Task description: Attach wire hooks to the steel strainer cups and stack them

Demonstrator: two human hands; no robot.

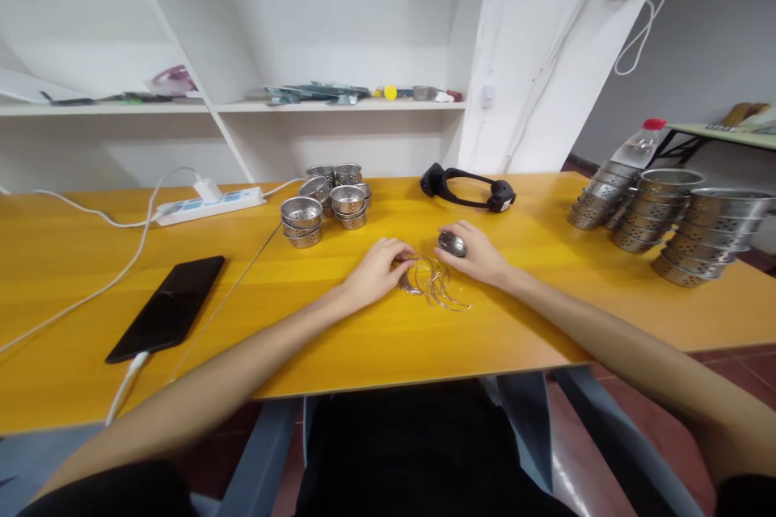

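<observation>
My right hand [476, 254] is closed around a small perforated metal cup [453, 244], its dotted surface facing me. Just left of it, my left hand [379, 268] pinches at the edge of a loose pile of thin curved metal wires [437, 284] on the table. Its thumb and fingers come together on the wires, though the exact piece between them is hard to see. Beyond my left hand, several perforated metal cups [301, 214] stand in short stacks.
Taller stacks of metal cups [709, 234] and a red-capped bottle [636, 147] stand at the right. A black headset [466, 195] lies at the back. At the left are a phone [168, 308] on a white cable and a power strip [212, 204]. Shelves [339, 107] rise behind.
</observation>
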